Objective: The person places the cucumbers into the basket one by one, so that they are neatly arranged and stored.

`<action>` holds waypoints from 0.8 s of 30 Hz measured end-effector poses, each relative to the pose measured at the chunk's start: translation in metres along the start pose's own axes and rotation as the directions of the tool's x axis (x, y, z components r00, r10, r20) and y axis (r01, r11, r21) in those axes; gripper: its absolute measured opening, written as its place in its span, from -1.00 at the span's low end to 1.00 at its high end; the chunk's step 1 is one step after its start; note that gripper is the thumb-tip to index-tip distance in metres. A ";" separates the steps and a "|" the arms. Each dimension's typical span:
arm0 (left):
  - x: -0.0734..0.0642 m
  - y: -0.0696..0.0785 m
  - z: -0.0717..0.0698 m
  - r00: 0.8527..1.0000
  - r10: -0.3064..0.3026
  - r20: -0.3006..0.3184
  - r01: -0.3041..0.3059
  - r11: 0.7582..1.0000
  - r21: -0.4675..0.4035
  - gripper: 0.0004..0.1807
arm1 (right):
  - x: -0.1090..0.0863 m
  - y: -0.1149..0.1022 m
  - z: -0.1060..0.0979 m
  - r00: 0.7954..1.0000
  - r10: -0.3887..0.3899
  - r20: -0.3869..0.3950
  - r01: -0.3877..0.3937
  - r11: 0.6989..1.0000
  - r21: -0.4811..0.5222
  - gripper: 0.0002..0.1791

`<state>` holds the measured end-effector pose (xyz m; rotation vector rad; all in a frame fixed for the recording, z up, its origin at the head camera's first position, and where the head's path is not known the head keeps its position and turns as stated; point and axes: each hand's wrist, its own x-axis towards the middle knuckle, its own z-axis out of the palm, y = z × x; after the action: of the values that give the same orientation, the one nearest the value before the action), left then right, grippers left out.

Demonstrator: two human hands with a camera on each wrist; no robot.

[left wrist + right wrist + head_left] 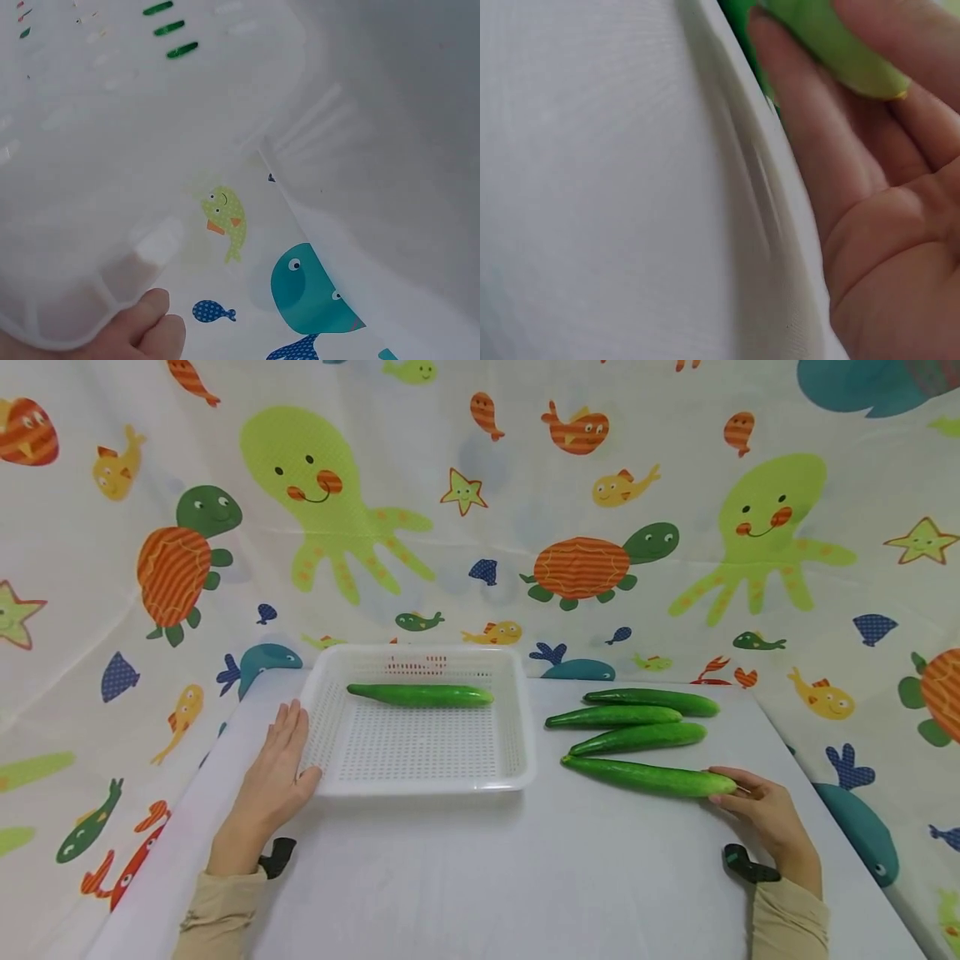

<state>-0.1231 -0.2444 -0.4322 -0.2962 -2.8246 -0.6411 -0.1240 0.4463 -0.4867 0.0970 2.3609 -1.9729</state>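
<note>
A white plastic basket (420,790) with slotted walls stands left of centre on the table, and one cucumber (420,695) lies crosswise along its far side. Against the basket's left wall rests my left hand (273,772), fingers straight; in the left wrist view its fingertips (161,330) show beside the rim. My right hand (772,814) pinches the pale right end of the nearest cucumber (648,777) between thumb and fingers. That pale tip (877,79) also shows between the fingers in the right wrist view.
Beyond the pinched cucumber lie three more: a near one (639,738), a middle one (615,717) and a far one (652,699). A white cloth covers the table (480,877). Behind it hangs a curtain (480,543) printed with sea animals.
</note>
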 end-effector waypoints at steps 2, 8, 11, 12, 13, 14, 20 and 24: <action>0.001 0.001 0.000 1.000 -0.009 0.009 0.009 1.000 0.001 -0.13 | 0.000 0.000 0.000 1.000 -0.003 -0.006 0.003 0.999 0.039 -0.50; 0.004 0.005 -0.003 0.998 -0.049 0.042 0.049 0.999 -0.006 -0.13 | 0.000 0.001 0.001 0.998 -0.056 0.019 0.053 0.988 0.145 -0.51; 0.003 0.005 -0.003 0.998 -0.050 0.036 0.051 0.998 -0.032 -0.16 | 0.000 0.002 0.001 0.995 -0.092 0.030 0.084 0.979 0.187 -0.50; 0.003 0.004 -0.003 0.998 -0.047 0.033 0.048 0.998 -0.040 -0.16 | 0.000 0.001 0.000 0.994 -0.104 0.032 0.096 0.976 0.195 -0.50; 0.003 0.004 -0.004 0.999 -0.044 0.031 0.046 0.998 -0.048 -0.16 | 0.000 0.001 0.000 0.993 -0.114 0.034 0.105 0.973 0.207 -0.50; 0.003 0.004 -0.004 0.999 -0.040 0.028 0.041 0.998 -0.053 -0.16 | 0.000 0.001 0.000 0.992 -0.122 0.035 0.112 0.969 0.221 -0.50; 0.003 0.002 -0.004 0.998 -0.037 0.043 0.039 0.997 -0.067 -0.13 | -0.002 -0.005 -0.001 0.988 -0.152 0.021 0.139 0.947 0.290 -0.50; 0.003 0.002 -0.004 0.998 -0.036 0.045 0.039 0.997 -0.068 -0.13 | -0.003 -0.012 0.001 0.986 -0.168 0.006 0.157 0.931 0.328 -0.48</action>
<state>-0.1246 -0.2445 -0.4271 -0.2728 -2.8601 -0.7503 -0.1219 0.4431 -0.4745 -0.1211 2.0578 -2.4077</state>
